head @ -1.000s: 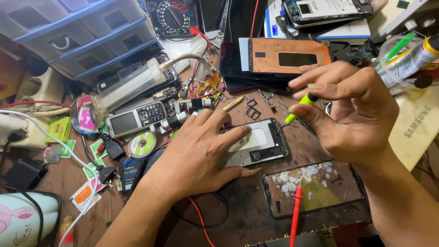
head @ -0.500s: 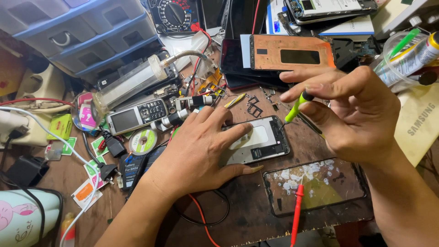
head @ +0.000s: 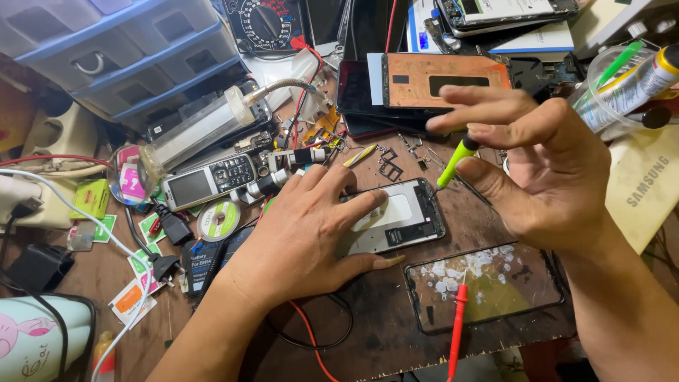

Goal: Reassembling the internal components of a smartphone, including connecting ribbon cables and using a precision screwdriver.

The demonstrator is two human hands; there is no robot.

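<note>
An opened phone [head: 405, 217] with its back cover off lies on the cluttered wooden bench. My left hand [head: 304, 230] lies flat over its left end, pinning it down. A small green-handled screwdriver [head: 455, 158] is pinched in my right hand [head: 537, 170] between thumb and fingers, tilted, its tip at the phone's upper right corner. In front of the phone lies a cracked glass panel [head: 488, 283] with a red probe [head: 457, 322] resting on it.
A copper-backed screen panel [head: 445, 78] lies behind the phone. An old keypad phone [head: 209, 180], tape roll [head: 218, 219], analogue meter [head: 265, 25], blue drawer unit [head: 120, 49], cables and small metal parts crowd the left and back. A glue tube [head: 636, 85] sits at far right.
My right hand has turned the screwdriver between its fingers, which have spread a little. My left hand and the phone stay where they were.
</note>
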